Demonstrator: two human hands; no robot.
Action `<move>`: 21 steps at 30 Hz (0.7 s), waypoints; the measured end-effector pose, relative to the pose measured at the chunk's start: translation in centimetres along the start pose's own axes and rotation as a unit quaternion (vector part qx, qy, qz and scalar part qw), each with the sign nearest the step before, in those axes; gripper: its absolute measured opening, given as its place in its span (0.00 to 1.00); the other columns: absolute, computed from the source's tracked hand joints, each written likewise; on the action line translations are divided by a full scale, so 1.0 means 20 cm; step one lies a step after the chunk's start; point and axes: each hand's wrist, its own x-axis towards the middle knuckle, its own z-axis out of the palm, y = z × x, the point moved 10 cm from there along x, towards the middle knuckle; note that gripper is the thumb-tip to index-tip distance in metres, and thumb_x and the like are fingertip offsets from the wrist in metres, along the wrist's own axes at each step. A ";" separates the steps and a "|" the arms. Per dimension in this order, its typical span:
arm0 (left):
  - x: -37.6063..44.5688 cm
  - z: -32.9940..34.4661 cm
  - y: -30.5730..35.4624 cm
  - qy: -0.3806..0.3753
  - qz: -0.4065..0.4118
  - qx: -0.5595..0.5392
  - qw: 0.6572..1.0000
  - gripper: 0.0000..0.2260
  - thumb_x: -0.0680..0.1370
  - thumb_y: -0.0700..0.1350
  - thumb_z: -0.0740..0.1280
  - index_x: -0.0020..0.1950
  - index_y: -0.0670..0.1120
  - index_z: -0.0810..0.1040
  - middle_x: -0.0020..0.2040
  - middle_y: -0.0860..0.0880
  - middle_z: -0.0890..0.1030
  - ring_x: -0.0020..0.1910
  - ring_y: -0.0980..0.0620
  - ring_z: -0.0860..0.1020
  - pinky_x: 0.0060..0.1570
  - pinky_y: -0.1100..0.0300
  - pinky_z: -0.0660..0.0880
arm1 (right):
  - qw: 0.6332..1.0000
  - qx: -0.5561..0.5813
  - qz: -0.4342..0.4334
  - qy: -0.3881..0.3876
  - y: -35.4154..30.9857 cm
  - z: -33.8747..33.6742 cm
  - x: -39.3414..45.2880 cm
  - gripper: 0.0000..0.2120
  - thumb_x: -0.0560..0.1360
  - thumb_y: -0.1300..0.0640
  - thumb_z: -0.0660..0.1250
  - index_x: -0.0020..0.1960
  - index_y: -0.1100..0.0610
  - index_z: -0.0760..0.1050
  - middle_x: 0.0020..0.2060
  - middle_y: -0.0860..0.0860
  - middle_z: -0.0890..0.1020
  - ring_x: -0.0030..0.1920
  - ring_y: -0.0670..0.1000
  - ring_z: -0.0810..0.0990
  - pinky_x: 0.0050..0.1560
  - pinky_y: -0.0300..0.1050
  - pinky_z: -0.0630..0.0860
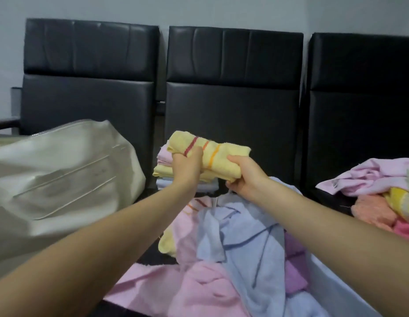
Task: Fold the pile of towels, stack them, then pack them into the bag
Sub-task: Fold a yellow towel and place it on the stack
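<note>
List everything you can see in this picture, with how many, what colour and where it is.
Folded yellow towel: one, yellow with red and orange stripes, held above the stack.
Stack of folded towels: one stack, pink, yellow and pale blue layers, on the middle seat; exact count unclear.
Loose towel pile: one heap, pink, light blue, yellow and purple, nearest the camera.
Second towel heap: one, pink, orange, yellow and green, on the right.
Bag: one, cream, on the left.
Chair backs: three, black, in a row behind.
Wall: pale grey, behind the chairs.
Left hand: grips the towel's left part.
Right hand: grips its right part.
</note>
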 end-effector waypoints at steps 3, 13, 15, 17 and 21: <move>0.23 -0.03 0.13 -0.004 0.082 -0.008 0.997 0.31 0.76 0.47 0.69 0.76 0.46 0.59 0.65 0.46 0.73 0.62 0.49 0.74 0.56 0.55 0.76 | 0.992 -0.091 -0.084 0.028 -0.18 0.07 0.19 0.18 0.78 0.55 0.65 0.66 0.59 0.69 0.57 0.57 0.78 0.54 0.55 0.78 0.48 0.49 0.78; 0.70 -0.20 -0.13 0.066 -0.038 0.341 0.937 0.43 0.68 0.64 0.73 0.75 0.44 0.61 0.71 0.40 0.66 0.69 0.39 0.66 0.67 0.45 0.67 | 0.814 -0.559 -0.152 0.032 -0.08 0.18 0.67 0.29 0.81 0.42 0.51 0.78 0.54 0.55 0.70 0.61 0.67 0.67 0.62 0.69 0.66 0.56 0.68; 0.59 -0.22 -0.02 0.119 0.043 0.377 0.918 0.45 0.71 0.61 0.72 0.78 0.45 0.53 0.74 0.39 0.59 0.73 0.39 0.59 0.70 0.44 0.62 | 0.842 -0.503 -0.189 0.044 -0.15 0.12 0.56 0.26 0.81 0.44 0.54 0.75 0.55 0.61 0.65 0.56 0.72 0.62 0.57 0.73 0.62 0.53 0.72; 0.44 -0.16 0.10 0.123 0.139 0.386 0.904 0.40 0.74 0.58 0.69 0.78 0.45 0.52 0.74 0.40 0.59 0.73 0.40 0.58 0.70 0.45 0.61 | 0.866 -0.445 -0.221 0.052 -0.24 0.03 0.42 0.17 0.81 0.49 0.57 0.66 0.55 0.71 0.55 0.50 0.77 0.55 0.52 0.75 0.54 0.46 0.73; 0.13 0.03 0.00 -0.011 0.105 0.331 0.938 0.17 0.79 0.52 0.63 0.61 0.42 0.75 0.62 0.40 0.76 0.60 0.43 0.73 0.54 0.54 0.69 | 0.930 -0.291 -0.213 0.065 -0.29 -0.23 0.09 0.08 0.79 0.57 0.60 0.43 0.53 0.75 0.38 0.50 0.81 0.39 0.49 0.78 0.40 0.42 0.73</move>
